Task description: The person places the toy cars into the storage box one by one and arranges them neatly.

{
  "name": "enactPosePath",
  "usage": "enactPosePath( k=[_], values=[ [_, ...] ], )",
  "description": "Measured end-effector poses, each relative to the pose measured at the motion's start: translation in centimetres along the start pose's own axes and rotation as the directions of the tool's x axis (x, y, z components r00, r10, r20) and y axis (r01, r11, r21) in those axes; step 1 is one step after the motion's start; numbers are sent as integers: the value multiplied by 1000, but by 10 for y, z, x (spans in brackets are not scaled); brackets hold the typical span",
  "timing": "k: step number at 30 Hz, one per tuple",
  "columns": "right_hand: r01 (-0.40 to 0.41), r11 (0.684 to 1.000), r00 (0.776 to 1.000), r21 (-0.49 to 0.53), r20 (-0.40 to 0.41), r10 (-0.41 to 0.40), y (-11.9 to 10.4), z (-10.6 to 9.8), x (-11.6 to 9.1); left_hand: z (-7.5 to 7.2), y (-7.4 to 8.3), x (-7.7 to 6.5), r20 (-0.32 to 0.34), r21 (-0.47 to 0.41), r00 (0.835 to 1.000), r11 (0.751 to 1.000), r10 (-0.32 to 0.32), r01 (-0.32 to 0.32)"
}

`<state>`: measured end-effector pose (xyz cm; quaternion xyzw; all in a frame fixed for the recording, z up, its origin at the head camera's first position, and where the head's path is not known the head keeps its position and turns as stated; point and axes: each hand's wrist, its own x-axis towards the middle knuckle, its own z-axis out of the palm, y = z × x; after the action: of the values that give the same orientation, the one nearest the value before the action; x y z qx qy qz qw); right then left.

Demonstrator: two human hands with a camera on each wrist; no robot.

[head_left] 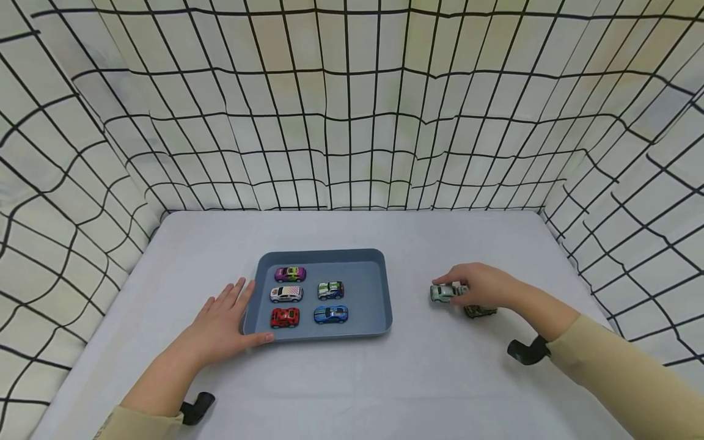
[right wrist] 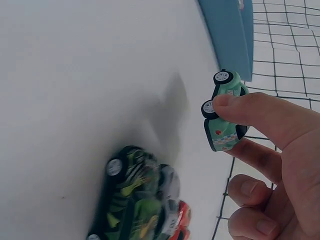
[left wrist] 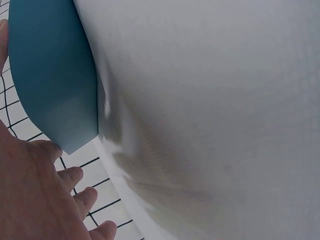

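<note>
- Nearest, a khaki fabric sleeve covers the left forearm, with a black, elbow-shaped wrist fitting beside its cuff.
- A little farther, at right, a second khaki sleeve has a similar black fitting near its cuff.
- A smooth white cloth covers the table under everything.
- The person's left hand lies at the tray's near left corner, fingers straight and spread, the thumb across the near rim; it grips nothing.
- The person's right hand pinches a small mint-green toy car between thumb and fingers. The car is to the right of the tray, raised off the cloth in the right wrist view.
- Just beside that hand sits a dark green camouflage toy car; the right wrist view also shows part of a silvery toy car and a red one behind it.
- The shallow blue-grey rectangular tray holds five toy cars: nearest, a red car and a striped blue car; next, a white patterned car and a white-and-green car; farthest, a purple-and-yellow car.
- Beyond stand pale walls crossed by black grid lines.
</note>
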<state>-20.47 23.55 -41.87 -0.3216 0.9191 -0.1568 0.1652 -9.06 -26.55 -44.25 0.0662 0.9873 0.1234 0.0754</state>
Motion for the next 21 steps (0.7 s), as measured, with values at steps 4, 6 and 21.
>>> enactPosePath(
  k=[4, 6, 21],
  values=[
    [1, 1000, 1000, 23, -18, -1, -8, -7, 9, -1, 0, 0, -1, -1, 1000, 1000, 1, -1],
    [-3, 1000, 1000, 30, -22, 4, -12, -10, 14, -1, 0, 0, -3, -2, 1000, 1000, 4, -4],
    [40, 999, 999, 11, -11, -40, -57, -13, 80, 0, -2, 0, -3, 3, 1000, 1000, 11, -11]
  ],
)
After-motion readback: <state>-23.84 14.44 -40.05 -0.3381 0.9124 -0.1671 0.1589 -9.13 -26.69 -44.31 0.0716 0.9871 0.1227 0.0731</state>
